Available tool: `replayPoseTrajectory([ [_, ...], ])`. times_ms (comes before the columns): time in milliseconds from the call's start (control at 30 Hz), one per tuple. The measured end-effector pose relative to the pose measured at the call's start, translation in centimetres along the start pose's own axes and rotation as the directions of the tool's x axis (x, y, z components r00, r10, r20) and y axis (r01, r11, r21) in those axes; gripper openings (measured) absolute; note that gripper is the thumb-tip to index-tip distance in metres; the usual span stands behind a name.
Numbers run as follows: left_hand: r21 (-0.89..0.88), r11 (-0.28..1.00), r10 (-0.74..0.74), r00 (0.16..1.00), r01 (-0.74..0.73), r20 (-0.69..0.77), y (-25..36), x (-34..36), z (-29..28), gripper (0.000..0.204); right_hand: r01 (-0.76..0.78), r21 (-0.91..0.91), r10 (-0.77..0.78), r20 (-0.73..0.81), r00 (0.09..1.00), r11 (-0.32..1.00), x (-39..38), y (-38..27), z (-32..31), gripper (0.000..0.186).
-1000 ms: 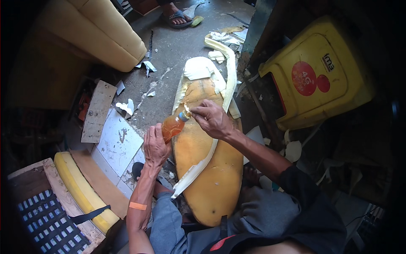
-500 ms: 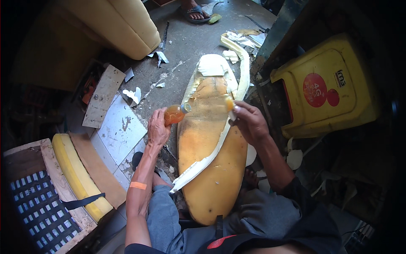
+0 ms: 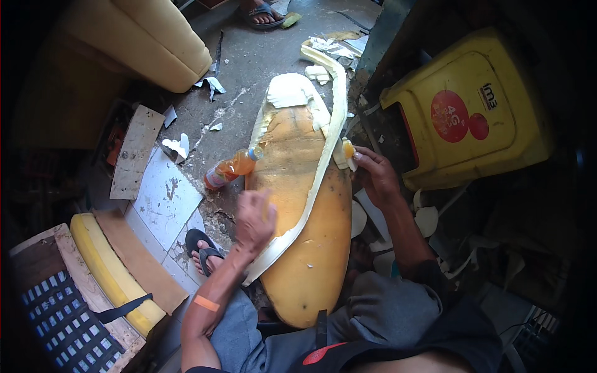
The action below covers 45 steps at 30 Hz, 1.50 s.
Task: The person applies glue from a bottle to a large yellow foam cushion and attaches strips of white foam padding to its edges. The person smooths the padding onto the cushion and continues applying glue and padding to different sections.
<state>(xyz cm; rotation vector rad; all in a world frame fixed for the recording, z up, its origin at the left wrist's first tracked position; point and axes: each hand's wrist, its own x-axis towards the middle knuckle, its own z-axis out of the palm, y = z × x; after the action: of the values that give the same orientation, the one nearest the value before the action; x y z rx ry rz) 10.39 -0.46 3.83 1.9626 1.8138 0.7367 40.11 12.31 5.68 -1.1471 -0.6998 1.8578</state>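
A long, motorcycle-seat-shaped foam pad (image 3: 298, 230), orange-brown with a white foam end, lies lengthwise in front of me. A pale foam strip (image 3: 315, 180) curves over it from the far right to the near left. On the floor, beside the pad's left edge, stands a clear bottle (image 3: 231, 168) of orange liquid. My left hand (image 3: 255, 221) is apart from the bottle, above the pad's left side, its fingers smeared by motion. At the pad's right edge my right hand (image 3: 376, 177) pinches a small pale piece with an amber tip (image 3: 348, 150).
A yellow plastic stool (image 3: 469, 118) lies at the right. Foam and material scraps (image 3: 177, 147) litter the floor. At the lower left are a wooden frame with black webbing (image 3: 71, 311) and a yellow foam strip (image 3: 115, 273). Another person's sandalled foot (image 3: 261, 13) shows at the back.
My left hand has let go of the bottle, now on the floor, and moved nearer over the pad. The right hand with the small piece has moved to the pad's right edge.
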Motion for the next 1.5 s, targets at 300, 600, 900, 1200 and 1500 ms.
replayPoseTrajectory([
  [300, 0.144, 0.983, 0.065, 0.943, -0.118, 0.327, 7.4, -1.8, 4.3, 0.056, 0.009, -0.206, -0.031, -0.104, 0.994, 0.978, 2.2, 1.5, -2.1, 0.031],
  [600, 0.107, 0.994, -0.003, 0.943, -0.035, 0.333, 7.3, -1.4, 4.4, 0.058, 0.136, -0.634, -0.247, -0.089, 0.965, 0.761, 6.5, 5.1, -5.6, 0.029],
  [900, -0.08, 0.995, -0.036, 0.947, 0.065, 0.32, 5.8, -3.3, 2.9, 0.055, 0.305, -0.83, -0.273, 0.192, 0.943, 0.468, 2.5, 6.4, -3.4, 0.03],
  [1200, -0.292, 0.951, -0.08, 0.994, 0.097, 0.068, 5.2, 3.4, 7.9, 0.041, 0.311, -0.777, -0.34, 0.133, 0.931, 0.548, 8.2, 2.4, -2.8, 0.033],
  [1500, -0.13, 0.961, -0.219, 0.959, 0.243, 0.178, 5.2, -0.9, 5.4, 0.05, 0.427, -0.834, -0.282, 0.341, 0.897, 0.35, 4.0, 5.9, -1.7, 0.026],
])
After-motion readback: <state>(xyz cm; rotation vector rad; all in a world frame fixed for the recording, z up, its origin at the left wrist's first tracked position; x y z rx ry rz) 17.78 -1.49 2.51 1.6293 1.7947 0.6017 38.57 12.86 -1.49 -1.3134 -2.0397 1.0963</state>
